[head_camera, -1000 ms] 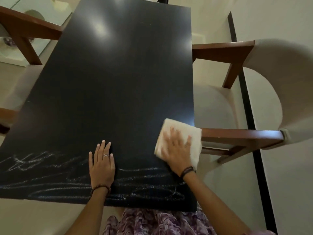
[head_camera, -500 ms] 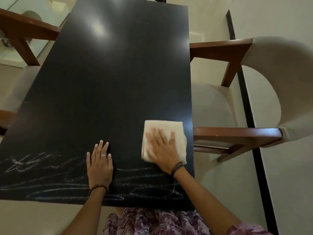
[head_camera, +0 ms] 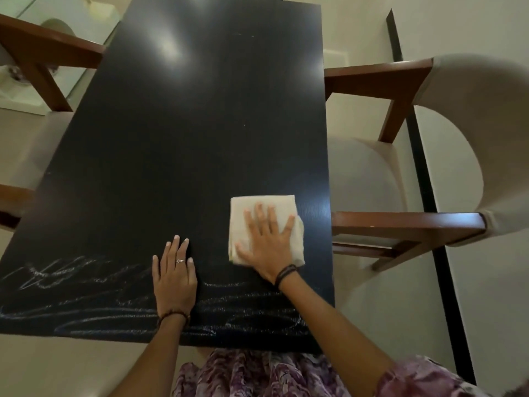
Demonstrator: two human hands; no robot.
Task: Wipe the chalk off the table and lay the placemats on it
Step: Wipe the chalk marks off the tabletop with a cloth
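The dark desk point(head_camera: 186, 138) carries chalk scribbles point(head_camera: 86, 293) along its near edge, with wood-armed chairs point(head_camera: 400, 224) at either side. The right hand point(head_camera: 267, 239) presses a folded cloth point(head_camera: 266, 204) flat, fingers spread, near the right edge. The left hand point(head_camera: 174, 279) rests flat on the chalk, fingers straight and close together.

The table point(head_camera: 183, 144) is black, with white chalk scribbles point(head_camera: 86, 296) in loops along the lower edge of the frame. A cream cloth point(head_camera: 266, 204) lies at lower right. The armchair point(head_camera: 472, 124) at right has beige upholstery and red-brown wooden arms. At the bottom, a garment point(head_camera: 257, 373) shows a purple and white floral print.
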